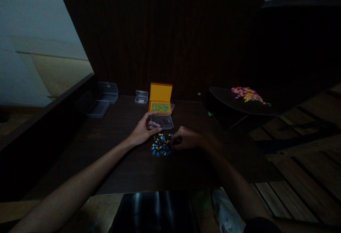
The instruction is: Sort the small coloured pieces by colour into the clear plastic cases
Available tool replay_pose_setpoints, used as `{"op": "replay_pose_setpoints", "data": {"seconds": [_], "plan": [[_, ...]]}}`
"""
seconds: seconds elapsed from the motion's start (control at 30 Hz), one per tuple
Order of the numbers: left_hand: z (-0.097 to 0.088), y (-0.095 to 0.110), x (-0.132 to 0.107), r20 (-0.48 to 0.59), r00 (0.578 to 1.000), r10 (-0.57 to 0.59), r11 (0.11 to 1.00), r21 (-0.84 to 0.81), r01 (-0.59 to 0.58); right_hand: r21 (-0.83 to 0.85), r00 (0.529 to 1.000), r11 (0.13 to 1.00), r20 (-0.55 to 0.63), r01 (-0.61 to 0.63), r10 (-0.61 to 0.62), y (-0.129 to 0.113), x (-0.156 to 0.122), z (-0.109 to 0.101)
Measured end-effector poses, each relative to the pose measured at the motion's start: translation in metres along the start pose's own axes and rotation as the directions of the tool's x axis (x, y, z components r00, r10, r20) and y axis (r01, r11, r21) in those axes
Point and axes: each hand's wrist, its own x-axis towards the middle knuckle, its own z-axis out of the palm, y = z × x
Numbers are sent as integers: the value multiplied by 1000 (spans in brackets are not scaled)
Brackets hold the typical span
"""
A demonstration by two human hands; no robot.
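My left hand [145, 130] grips the left side of a small clear plastic box [170, 127], its thumb along the near edge. A few reddish-brown bits lie inside that box. Just in front of it, a loose pile of small blue and pale yellow pieces [161, 147] is spread on the dark desk [128, 172]. At the pile's right edge, my right hand [185, 139] is closed with fingertips pinched together; whatever they hold is hidden. Behind the clear box stands an open yellow box [161, 92] with many small green pieces in its tray.
Two open clear cases, a larger one [98, 108] and a smaller one [141, 98], stand at the back left. A heap of pink and yellow pieces [247, 94] lies on a raised shelf [223, 96] to the right. A dark side board [48, 119] borders the desk's left.
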Motion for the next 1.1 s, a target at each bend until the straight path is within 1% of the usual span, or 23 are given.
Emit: {"op": "replay_pose_setpoints", "data": {"seconds": [0.27, 0.43, 0.6, 0.77, 0.97, 1.1], "plan": [[1, 1, -1, -6, 1000, 8, 1000, 4, -8, -28, 999, 999, 34, -23, 24, -2, -1, -2], [1, 0, -1, -6, 1000, 5, 1000, -4, -5, -21, 998, 999, 41, -40, 41, -3, -3, -5], [1, -1, 0, -5, 1000, 13, 1000, -10, -13, -6, 994, 997, 77, -74, 75, -2, -4, -8], [0, -3, 0, 12, 1000, 13, 1000, -18, -13, -2, 996, 998, 64, -65, 65, -3, -4, -8], [1, -1, 0, 4, 1000, 1, 1000, -1, -1, -8, 996, 999, 69, -54, 54, -3, -1, -6], [1, -2, 0, 9, 1000, 19, 1000, -17, -18, 44, 997, 997, 50, -67, 65, -1, -1, -5]]}}
